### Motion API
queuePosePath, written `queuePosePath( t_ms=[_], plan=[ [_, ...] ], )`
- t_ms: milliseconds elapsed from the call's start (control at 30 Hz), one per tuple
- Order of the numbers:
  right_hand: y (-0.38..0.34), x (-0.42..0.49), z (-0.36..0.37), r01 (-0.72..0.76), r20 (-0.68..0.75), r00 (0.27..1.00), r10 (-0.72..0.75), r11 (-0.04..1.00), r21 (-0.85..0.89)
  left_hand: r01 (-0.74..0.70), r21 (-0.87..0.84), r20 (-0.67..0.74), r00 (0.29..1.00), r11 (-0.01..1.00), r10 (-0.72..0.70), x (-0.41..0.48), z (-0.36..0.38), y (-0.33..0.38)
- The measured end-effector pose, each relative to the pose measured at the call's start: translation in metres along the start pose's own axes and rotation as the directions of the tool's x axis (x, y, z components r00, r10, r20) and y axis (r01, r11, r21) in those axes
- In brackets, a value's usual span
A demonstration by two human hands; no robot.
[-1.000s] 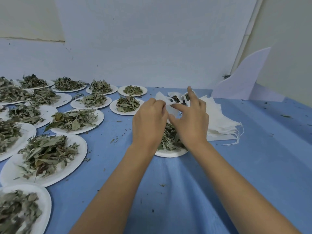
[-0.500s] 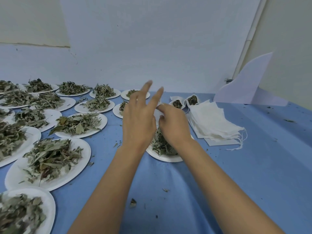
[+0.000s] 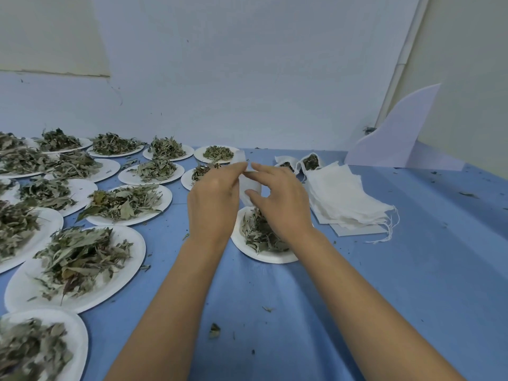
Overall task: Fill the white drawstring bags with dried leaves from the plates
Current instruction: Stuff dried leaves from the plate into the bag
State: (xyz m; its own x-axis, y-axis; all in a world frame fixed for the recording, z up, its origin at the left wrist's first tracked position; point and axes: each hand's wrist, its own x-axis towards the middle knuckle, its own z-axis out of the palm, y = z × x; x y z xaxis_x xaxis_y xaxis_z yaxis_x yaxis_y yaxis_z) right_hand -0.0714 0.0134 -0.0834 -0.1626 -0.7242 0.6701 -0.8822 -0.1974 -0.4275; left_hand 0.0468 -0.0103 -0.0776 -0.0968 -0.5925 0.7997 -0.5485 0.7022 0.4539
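Observation:
Both hands hold one white drawstring bag (image 3: 248, 185) upright above a white plate (image 3: 264, 255) of dried leaves. My left hand (image 3: 213, 200) pinches the bag's top edge from the left. My right hand (image 3: 279, 200) pinches the same edge with thumb and forefinger from the right, its other fingers curled over the leaf pile (image 3: 258, 232). Most of the bag is hidden behind my hands. A stack of empty white bags (image 3: 343, 199) lies just right of the plate. Two filled bags (image 3: 301, 163) stand behind the stack.
Several white plates (image 3: 77, 268) heaped with dried leaves cover the left half of the blue table (image 3: 412, 270). Leaf crumbs are scattered on the cloth. A white folded card (image 3: 398, 138) stands at the back right against the wall.
My left hand's fingers were spread upward half a second ago; they have now closed onto the bag's top edge. My right hand has risen and opened out, now pinching the bag beside the left.

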Motion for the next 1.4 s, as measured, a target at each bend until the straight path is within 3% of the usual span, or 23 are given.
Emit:
queuePosePath(
  t_ms=[67, 167, 333, 467, 533, 733, 833, 933, 1000, 1067, 1133, 1267, 1400],
  plan=[
    [0.000, 0.000, 0.000, 0.035, -0.049, 0.998, -0.039, 0.995, -0.095, 0.222, -0.210, 0.070, 0.975, 0.952, -0.211, 0.003, -0.002, 0.005],
    [-0.002, -0.001, 0.001, 0.023, -0.056, 0.998, -0.035, 0.980, -0.200, 0.363, -0.308, 0.141, 0.932, 0.880, -0.335, 0.006, -0.003, 0.011],
    [-0.005, 0.001, 0.002, 0.003, -0.038, 0.999, -0.014, 0.961, -0.276, 0.437, -0.357, 0.186, 0.899, 0.825, -0.395, 0.011, -0.004, 0.016],
    [-0.001, 0.005, 0.001, -0.161, -0.053, 0.986, 0.156, 0.981, -0.109, 0.506, -0.326, 0.210, 0.862, 0.798, -0.461, 0.013, -0.004, 0.014],
    [-0.002, 0.005, 0.001, -0.201, -0.034, 0.980, 0.199, 0.969, -0.142, 0.521, -0.327, 0.207, 0.854, 0.789, -0.478, 0.012, -0.003, 0.013],
    [-0.007, 0.000, 0.012, -0.079, 0.010, 0.996, 0.083, 0.972, -0.221, 0.436, -0.162, 0.135, 0.899, 0.885, -0.418, 0.009, 0.000, 0.013],
    [-0.005, 0.002, 0.009, -0.103, 0.104, 0.990, 0.096, 0.993, 0.057, 0.418, -0.141, 0.093, 0.908, 0.898, -0.408, 0.008, 0.000, 0.010],
    [-0.004, 0.004, -0.005, -0.245, 0.184, 0.966, 0.181, 0.866, 0.435, 0.401, -0.067, 0.047, 0.916, 0.914, -0.398, 0.005, 0.001, 0.004],
    [0.004, 0.006, -0.018, -0.291, 0.172, 0.957, 0.235, 0.793, 0.534, 0.405, 0.001, 0.007, 0.914, 0.914, -0.405, 0.002, 0.002, 0.000],
    [0.016, 0.007, -0.035, -0.321, 0.202, 0.946, 0.254, 0.821, 0.472, 0.391, -0.009, -0.015, 0.920, 0.920, -0.391, 0.001, 0.004, -0.002],
    [0.026, 0.005, -0.048, -0.345, 0.358, 0.904, 0.234, 0.894, 0.286, 0.371, -0.090, -0.024, 0.927, 0.924, -0.375, 0.000, 0.004, -0.001],
    [0.033, -0.004, -0.054, -0.287, 0.673, 0.714, 0.196, 0.957, 0.027, 0.339, -0.166, -0.028, 0.937, 0.926, -0.348, -0.002, 0.005, -0.001],
    [0.031, -0.007, -0.051, -0.147, 0.705, 0.691, 0.161, 0.986, -0.081, 0.342, -0.155, 0.022, 0.939, 0.927, -0.343, -0.005, 0.006, -0.002]
  ],
)
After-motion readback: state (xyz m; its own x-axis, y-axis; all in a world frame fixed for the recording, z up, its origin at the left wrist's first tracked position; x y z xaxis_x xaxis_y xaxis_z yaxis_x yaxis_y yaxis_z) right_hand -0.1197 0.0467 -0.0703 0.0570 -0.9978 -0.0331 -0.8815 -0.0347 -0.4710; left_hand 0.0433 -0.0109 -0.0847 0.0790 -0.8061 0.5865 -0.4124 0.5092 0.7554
